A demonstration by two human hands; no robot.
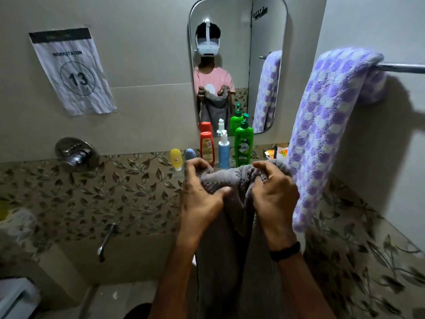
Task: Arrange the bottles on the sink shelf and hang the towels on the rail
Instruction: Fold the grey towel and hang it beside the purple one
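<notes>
- Landmark: wall mirror (230, 49); every place below is given relative to it.
- Left hand (202, 201), below the mirror's lower edge: fingers (195, 165) curled over the bunched top edge of the grey towel (230, 180), thumb pressed against its front.
- Right hand (273, 199), below the mirror's lower right corner: fingers (266, 168) clenched round the same edge. A black wristband (285, 250) sits on this wrist.
- The grey towel hangs straight down between my forearms, held up below the mirror and not on the rail (402, 68).
- Purple checked towel (326, 125), right of the mirror, draped over the rail.
- Bottles in a row directly under the mirror, apparently on a glass shelf (180, 174) whose edge is dim. From the left: yellow tube (176, 159), small blue-grey container (190, 154), red bottle (207, 148), white-and-blue spray bottle (223, 150), green pump bottle (243, 146).
- Paper sign (73, 72) marked "13", left of the mirror; chrome mixer valve (77, 154) lower left of it.
</notes>
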